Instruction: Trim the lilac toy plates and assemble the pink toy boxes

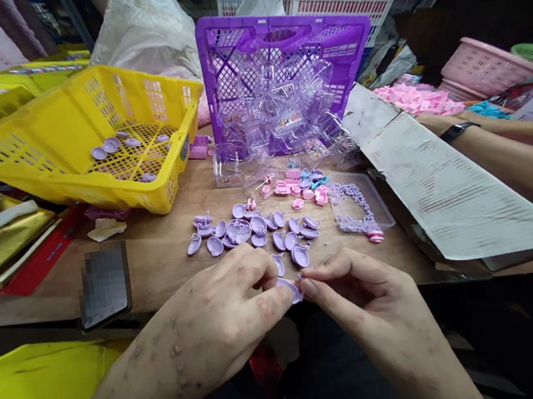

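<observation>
Near the table's front edge, my left hand (240, 300) pinches a small purple cup-shaped piece (290, 289) between thumb and fingers. My right hand (365, 291) meets it from the right, thumb and index finger closed on a tiny purple part (300, 277) at the piece's edge. Just beyond both hands lies a loose group of purple pieces (238, 231), several with small loops. Pink and blue small parts (294, 186) lie behind them. To their right, a clear tray (379, 202) holds small purple parts (353, 196), with a pink piece (375, 236) at its front.
A yellow basket (76, 113) with some purple pieces stands at left. Clear plastic boxes (279, 107) spill from a purple crate (284, 26). A phone (105, 287) lies front left. A cardboard divider (459, 182) stands right, with another person's arms (503, 144) beyond it.
</observation>
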Action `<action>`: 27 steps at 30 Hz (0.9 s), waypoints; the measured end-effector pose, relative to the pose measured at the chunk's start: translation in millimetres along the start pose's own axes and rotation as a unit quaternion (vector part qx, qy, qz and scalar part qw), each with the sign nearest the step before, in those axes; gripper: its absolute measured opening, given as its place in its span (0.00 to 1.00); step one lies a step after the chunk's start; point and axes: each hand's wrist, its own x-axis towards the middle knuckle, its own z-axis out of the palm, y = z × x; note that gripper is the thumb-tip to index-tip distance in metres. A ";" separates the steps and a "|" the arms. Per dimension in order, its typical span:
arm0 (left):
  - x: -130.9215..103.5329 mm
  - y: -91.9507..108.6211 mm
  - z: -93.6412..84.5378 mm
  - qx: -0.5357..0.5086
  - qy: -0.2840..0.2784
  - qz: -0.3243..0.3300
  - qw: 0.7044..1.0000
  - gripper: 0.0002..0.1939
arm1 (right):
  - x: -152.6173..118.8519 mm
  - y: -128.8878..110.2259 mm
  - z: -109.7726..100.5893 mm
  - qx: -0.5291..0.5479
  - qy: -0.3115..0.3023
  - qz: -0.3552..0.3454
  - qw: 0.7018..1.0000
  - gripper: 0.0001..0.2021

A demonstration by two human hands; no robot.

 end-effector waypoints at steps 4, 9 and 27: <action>-0.3 2.9 2.2 0.004 0.023 0.006 1.000 0.08 | -3.0 1.1 1.0 -0.067 0.015 -0.068 0.995 0.07; 2.6 8.5 2.7 -0.021 0.053 -0.017 0.998 0.06 | -12.1 5.5 7.7 -0.078 0.082 -0.105 0.988 0.11; -4.7 -2.7 8.4 -0.074 0.068 -0.051 0.994 0.06 | -15.0 20.4 13.3 0.056 0.040 0.031 0.997 0.12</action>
